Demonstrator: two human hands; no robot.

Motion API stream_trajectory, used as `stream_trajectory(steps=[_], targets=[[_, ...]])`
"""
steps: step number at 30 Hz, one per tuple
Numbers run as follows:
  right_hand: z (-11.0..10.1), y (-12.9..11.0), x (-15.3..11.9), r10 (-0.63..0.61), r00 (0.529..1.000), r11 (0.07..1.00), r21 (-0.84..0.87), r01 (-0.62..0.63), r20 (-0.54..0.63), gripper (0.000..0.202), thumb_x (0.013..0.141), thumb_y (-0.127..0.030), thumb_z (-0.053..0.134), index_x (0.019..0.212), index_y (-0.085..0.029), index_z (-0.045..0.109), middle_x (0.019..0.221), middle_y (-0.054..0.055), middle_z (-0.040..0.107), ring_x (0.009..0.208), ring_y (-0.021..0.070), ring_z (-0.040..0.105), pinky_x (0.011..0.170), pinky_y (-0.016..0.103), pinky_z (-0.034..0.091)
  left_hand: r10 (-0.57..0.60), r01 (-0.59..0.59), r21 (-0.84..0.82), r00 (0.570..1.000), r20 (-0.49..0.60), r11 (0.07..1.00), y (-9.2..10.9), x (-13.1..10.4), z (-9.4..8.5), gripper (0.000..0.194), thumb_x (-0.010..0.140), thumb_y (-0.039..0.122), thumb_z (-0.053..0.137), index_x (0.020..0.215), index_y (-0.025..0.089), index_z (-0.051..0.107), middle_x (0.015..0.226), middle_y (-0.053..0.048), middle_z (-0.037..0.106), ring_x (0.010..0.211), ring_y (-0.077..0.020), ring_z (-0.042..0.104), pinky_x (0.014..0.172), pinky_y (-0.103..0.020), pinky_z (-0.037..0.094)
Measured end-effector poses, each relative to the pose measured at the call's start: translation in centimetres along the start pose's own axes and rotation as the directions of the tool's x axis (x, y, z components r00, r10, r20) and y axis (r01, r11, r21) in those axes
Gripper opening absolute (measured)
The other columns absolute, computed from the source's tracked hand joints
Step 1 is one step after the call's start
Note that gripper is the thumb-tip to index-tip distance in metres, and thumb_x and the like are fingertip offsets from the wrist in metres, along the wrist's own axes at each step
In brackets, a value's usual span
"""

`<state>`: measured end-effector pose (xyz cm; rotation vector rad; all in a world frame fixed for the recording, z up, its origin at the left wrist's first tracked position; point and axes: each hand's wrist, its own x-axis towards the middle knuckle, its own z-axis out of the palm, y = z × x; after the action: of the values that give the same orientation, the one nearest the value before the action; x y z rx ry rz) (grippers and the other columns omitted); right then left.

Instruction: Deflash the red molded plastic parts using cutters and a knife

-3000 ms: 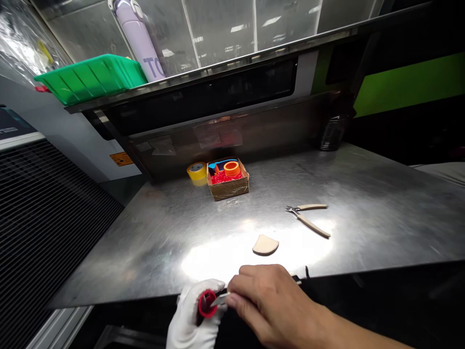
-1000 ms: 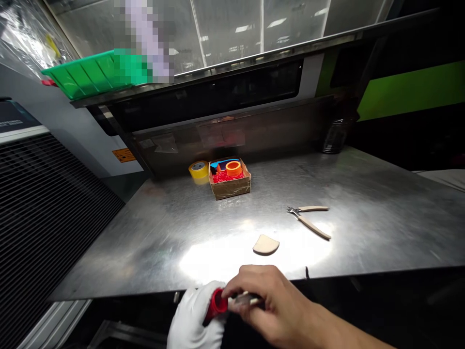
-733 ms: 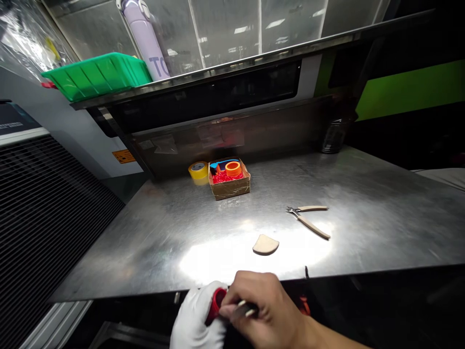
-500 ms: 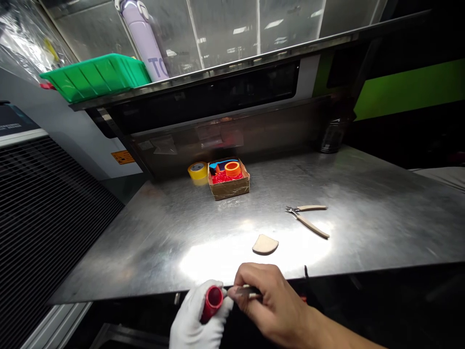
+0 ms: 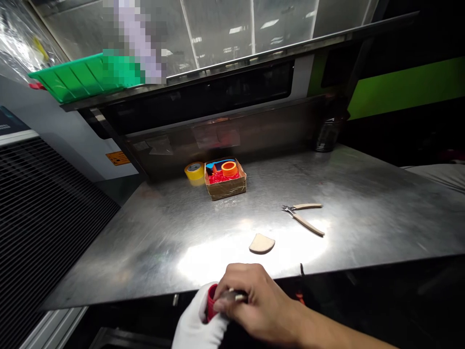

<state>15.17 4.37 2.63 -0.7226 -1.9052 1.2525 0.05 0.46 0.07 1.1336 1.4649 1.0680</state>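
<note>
My left hand (image 5: 198,322), in a white glove, is closed around a hollow red tube (image 5: 211,303) just beyond the table's front edge. The tube's open end points up, and part of it is hidden behind my right fingers. My bare right hand (image 5: 254,300) grips a small dark hand tool (image 5: 234,294); its kind I cannot make out. Fingertips of the right hand are at the tube's rim, and the tool's tip is hidden there. A beige fan-shaped piece (image 5: 262,244) lies on the table ahead of the hands.
Nippers (image 5: 303,218) with beige handles lie spread on the metal table (image 5: 152,242). Farther back are a cardboard box (image 5: 228,190) holding red and orange items, a yellow tape roll (image 5: 194,170) and a dark bottle (image 5: 327,133). A green bin (image 5: 76,77) sits on the shelf.
My right hand has moved left with the tool, from beside the red tube to its rim, now covering much of its opening. The view has shifted slightly.
</note>
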Motion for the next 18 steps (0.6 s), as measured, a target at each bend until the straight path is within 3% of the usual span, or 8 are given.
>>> stream_trajectory(steps=[3, 6, 8, 11, 13, 14, 16, 18], targets=[[-0.2, 0.7, 0.6, 0.109, 0.988, 0.977, 0.192, -0.088, -0.105, 0.020, 0.090, -0.024, 0.050, 0.076, -0.015, 0.061, 0.069, 0.000, 0.058, 0.067, 0.0115, 0.053, 0.063, 0.022, 0.040, -0.088, 0.109, -0.247, 0.992, 0.096, 0.963, -0.1, 0.3, -0.3, 0.031, 0.067, 0.046, 0.075, 0.071, 0.016, 0.066, 0.062, -0.002, 0.064, 0.059, -0.0134, 0.054, 0.057, -0.022, 0.041], [-0.7, 1.5, 0.5, 0.153, 0.975, 0.985, 0.101, -0.137, -0.163, 0.024, 0.090, -0.029, 0.052, 0.070, -0.015, 0.052, 0.064, -0.003, 0.050, 0.061, 0.0097, 0.044, 0.057, 0.021, 0.035, -0.223, 0.265, -0.469, 0.964, 0.144, 0.843, -0.3, 0.3, -0.7, 0.034, 0.075, 0.050, 0.066, 0.085, 0.017, 0.066, 0.064, -0.001, 0.062, 0.048, -0.0085, 0.047, 0.047, -0.021, 0.035], [-0.8, 1.9, -0.1, 0.184, 0.979, 0.983, -0.008, -0.185, -0.088, 0.029, 0.089, -0.033, 0.052, 0.067, -0.015, 0.050, 0.061, -0.005, 0.044, 0.058, 0.0084, 0.038, 0.053, 0.021, 0.030, -0.300, 0.313, -0.592, 0.946, 0.123, 0.743, -0.3, 0.2, -0.8, 0.036, 0.077, 0.050, 0.064, 0.093, 0.018, 0.065, 0.071, -0.002, 0.061, 0.051, -0.0094, 0.050, 0.048, -0.022, 0.039], [-0.5, 1.9, -1.1, 0.280, 0.950, 0.960, -0.029, -0.279, 0.140, 0.028, 0.087, -0.036, 0.055, 0.067, -0.016, 0.052, 0.059, -0.006, 0.044, 0.055, 0.0073, 0.038, 0.048, 0.019, 0.026, -0.315, 0.255, -0.710, 0.948, 0.049, 0.656, -0.4, 0.6, -0.7, 0.037, 0.070, 0.048, 0.073, 0.091, 0.019, 0.064, 0.077, -0.001, 0.058, 0.059, -0.0098, 0.054, 0.053, -0.022, 0.044], [0.1, 1.7, -1.6, 0.299, 0.923, 0.952, -0.018, -0.304, 0.241, 0.022, 0.083, -0.034, 0.058, 0.070, -0.017, 0.055, 0.061, -0.006, 0.049, 0.055, 0.0072, 0.043, 0.047, 0.018, 0.027, -0.288, 0.203, -0.721, 0.958, 0.005, 0.662, -0.6, 1.2, -0.6, 0.042, 0.061, 0.051, 0.078, 0.085, 0.021, 0.062, 0.073, 0.002, 0.055, 0.055, -0.0076, 0.051, 0.048, -0.019, 0.041], [0.4, 1.6, -1.8, 0.282, 0.930, 0.959, -0.037, -0.282, 0.236, 0.019, 0.082, -0.032, 0.059, 0.070, -0.017, 0.055, 0.063, -0.005, 0.052, 0.055, 0.0073, 0.045, 0.047, 0.017, 0.028, -0.276, 0.185, -0.708, 0.961, -0.014, 0.681, -0.8, 1.5, -0.6, 0.045, 0.058, 0.054, 0.079, 0.084, 0.021, 0.062, 0.072, 0.004, 0.053, 0.053, -0.0068, 0.049, 0.046, -0.018, 0.039], [1.2, 1.8, -1.8, 0.192, 0.973, 0.971, -0.168, -0.169, 0.131, 0.015, 0.077, -0.027, 0.061, 0.068, -0.017, 0.053, 0.065, -0.005, 0.054, 0.056, 0.0079, 0.047, 0.049, 0.018, 0.029, -0.267, 0.168, -0.658, 0.962, -0.052, 0.734, -1.1, 2.0, -0.8, 0.051, 0.059, 0.060, 0.075, 0.088, 0.021, 0.062, 0.072, 0.004, 0.053, 0.052, -0.0070, 0.049, 0.046, -0.020, 0.039], [2.0, 2.2, -1.6, 0.059, 0.998, 0.915, -0.401, -0.045, 0.023, 0.014, 0.072, -0.026, 0.064, 0.069, -0.017, 0.053, 0.066, -0.003, 0.056, 0.055, 0.0097, 0.048, 0.048, 0.021, 0.027, -0.264, 0.165, -0.574, 0.960, -0.094, 0.802, -1.4, 2.2, -1.0, 0.055, 0.066, 0.064, 0.067, 0.097, 0.019, 0.063, 0.079, 0.000, 0.057, 0.059, -0.0098, 0.054, 0.053, -0.024, 0.045]])
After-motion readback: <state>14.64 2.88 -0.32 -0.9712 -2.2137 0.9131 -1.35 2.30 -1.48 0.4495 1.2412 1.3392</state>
